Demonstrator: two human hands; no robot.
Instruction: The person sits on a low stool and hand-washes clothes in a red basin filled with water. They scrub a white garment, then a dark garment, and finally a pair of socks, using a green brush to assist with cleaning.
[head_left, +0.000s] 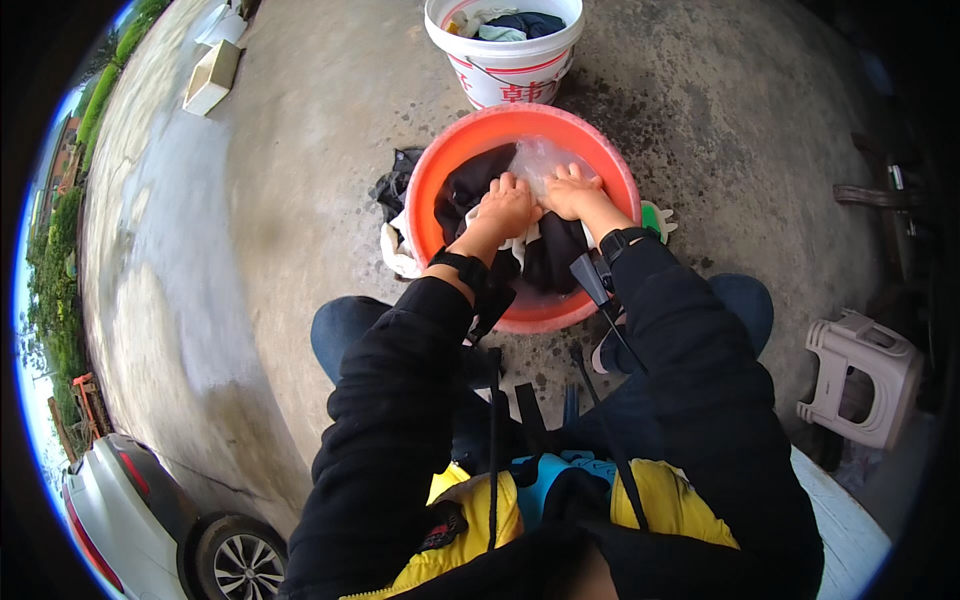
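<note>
An orange plastic basin (450, 142) stands on the concrete floor in front of me, with dark and white wet clothes (559, 251) and water in it. My left hand (510, 204) lies palm down on the clothes near the middle, its fingers pointing away from me. To its right, my right hand (574, 191) rests with spread fingers at the edge of a clear, wet patch that looks like water or thin plastic. Whether either hand grips cloth underneath cannot be seen. Both wrists bear black bands.
Beyond the basin stands a white bucket (504, 58) of clothes. Dark and white cloth (397, 244) lies left of the basin, a green and white item (658, 221) at its right. A plastic step stool (859, 379) lies to the right; a car (139, 510) is at lower left.
</note>
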